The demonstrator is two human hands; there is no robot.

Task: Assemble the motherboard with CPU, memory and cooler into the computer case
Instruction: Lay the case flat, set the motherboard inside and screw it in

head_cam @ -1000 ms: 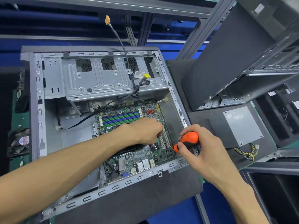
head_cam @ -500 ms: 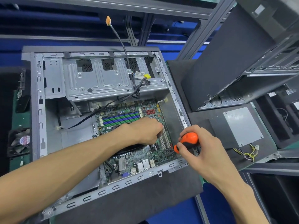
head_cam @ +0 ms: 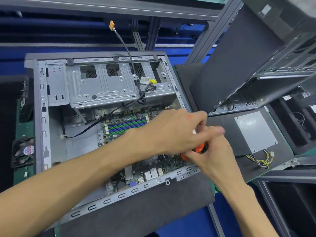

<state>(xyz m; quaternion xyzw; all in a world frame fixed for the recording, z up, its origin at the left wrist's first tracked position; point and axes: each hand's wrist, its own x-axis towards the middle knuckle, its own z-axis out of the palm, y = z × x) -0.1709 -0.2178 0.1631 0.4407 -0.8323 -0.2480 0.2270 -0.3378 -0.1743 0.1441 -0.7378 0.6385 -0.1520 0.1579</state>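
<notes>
1. Head view – the computer case (head_cam: 42, 117) lies open on its side on the worktop (head_cam: 153, 214), and the motherboard (head_cam: 130, 127) sits flat on the case floor, below the drive cage (head_cam: 102, 84), with blue and green memory slots showing.
2. Head view – the left hand (head_cam: 172, 132) is above the right edge of the board; its fingers (head_cam: 200, 120) are curled toward the tip of the tool, but motion blur hides whether they pinch anything, so their hold cannot be told.
3. Head view – the right hand (head_cam: 213, 151) grips the orange screwdriver (head_cam: 198, 149), fingers wrapped round the handle; both hands meet just above the case's right wall.
4. Head view – a black cable (head_cam: 127, 47) with an orange plug rises from the drive cage, and a power supply (head_cam: 254, 130) lies on the foam mat to the right, well apart from the board.
5. Handling judgement – the board is stiff, light and fragile. Take hold at bare edges only, never by sockets or slots. A screwdriver slip could gouge traces, so steady the tip before driving.
</notes>
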